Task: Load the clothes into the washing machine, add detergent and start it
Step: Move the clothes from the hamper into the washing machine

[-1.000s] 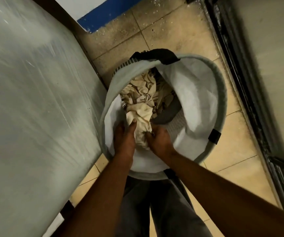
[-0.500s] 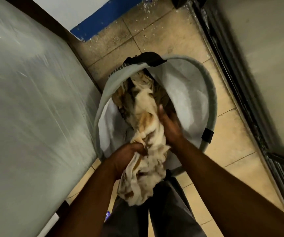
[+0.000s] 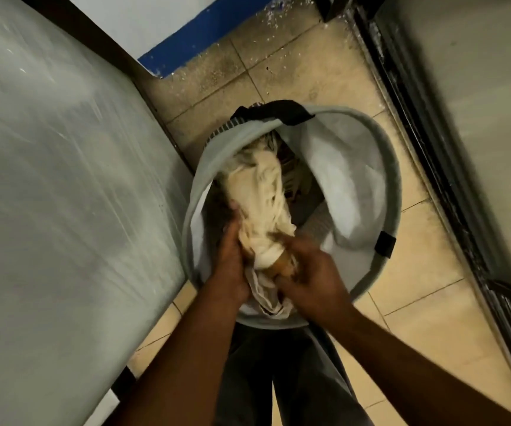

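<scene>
Left of the laundry basket [image 3: 391, 179] stands a broad pale grey slab [image 3: 63, 210], its edge almost against the basket's left rim. Whether this is the washing machine I cannot tell, as no door or lid shows.

Over the basket's near rim, the left hand [image 3: 232, 265] has its fingers curled round the near end of the cream clothes [image 3: 263, 195], gripping from the left. The bundle is a long twisted rope of cloth. Its far end lies down inside the basket near the black handle strap [image 3: 275, 110], and its near end is gathered between the two hands. A loose tail hangs below them, over the basket's near edge and above the grey trousers [image 3: 278, 379].

The right hand [image 3: 315, 278] is blurred, but it appears wrapped round the same near end from the right, fingers closed on the cloth.

Right of the basket lie the tan floor tiles [image 3: 401, 302], gritty with pale specks towards the far wall, and beyond them a dark metal frame [image 3: 432, 149].

Risks, as I judge them:
- The far end may be tangled with the darker, striped pieces beneath it. A hard pull could drag those over the rim onto the dirty floor.
- The soft basket could tip towards the person, since both hands are on the cloth and neither steadies the rim.
- The hanging tail could trail on the tiles or be trodden on during the carry
</scene>
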